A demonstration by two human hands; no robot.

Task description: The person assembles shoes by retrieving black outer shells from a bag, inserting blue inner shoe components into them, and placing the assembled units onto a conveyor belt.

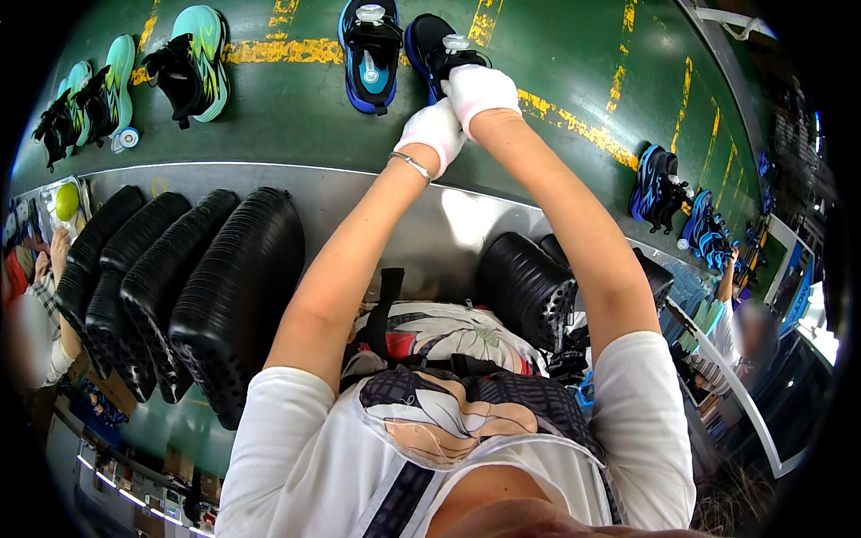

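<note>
Both my hands wear white gloves and meet at the heel end of a black sneaker with a blue sole [434, 47] on the green surface. My right hand [484, 92] is closed over the sneaker's rear opening. My left hand [435, 130] is closed beside it, lower and to the left, against the heel; its fingertips are partly hidden by the right hand. A clear plastic piece sits on this sneaker's tongue. Just to the left, apart from my hands, its matching sneaker [369, 63] stands upright with a clear plastic piece on its tongue too.
Black sneakers with green soles [202, 67] lie on their sides at the left, near a small round disc [126, 139]. More blue-black sneakers [659, 188] lie right. Black ribbed pieces [238, 305] stand along the metal edge [332, 193]. People sit at both sides.
</note>
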